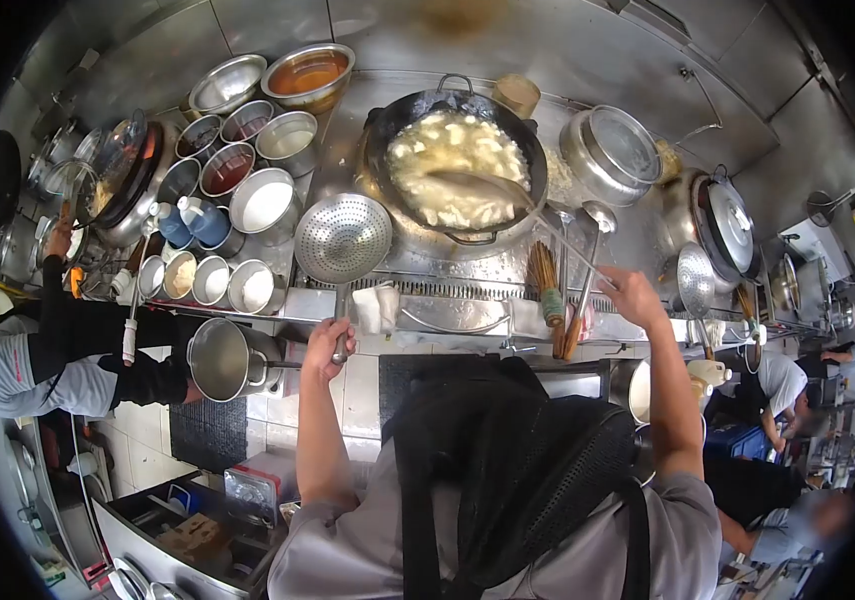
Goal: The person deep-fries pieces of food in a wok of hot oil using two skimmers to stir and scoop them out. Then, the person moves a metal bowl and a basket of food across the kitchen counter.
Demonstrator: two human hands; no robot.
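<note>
My left hand point(329, 347) is wrapped round the handle of a round perforated skimmer point(343, 238), whose bowl hangs over the counter's front part, left of the wok. In my right hand point(633, 297) is the handle of a long ladle point(482, 186); its head lies among pale pieces of food point(459, 160) in bubbling oil. These fill much of a large black wok point(537, 165) on the stove. A bamboo brush point(548, 290) and another ladle point(600, 218) lie between the wok and my right hand.
Bowls of sauces and powders point(265, 200) crowd the left counter, near a deep pot point(220, 360). A metal pot point(619, 150) stands right of the wok. A co-worker point(22, 365) is at far left; other people point(780, 385) are at far right.
</note>
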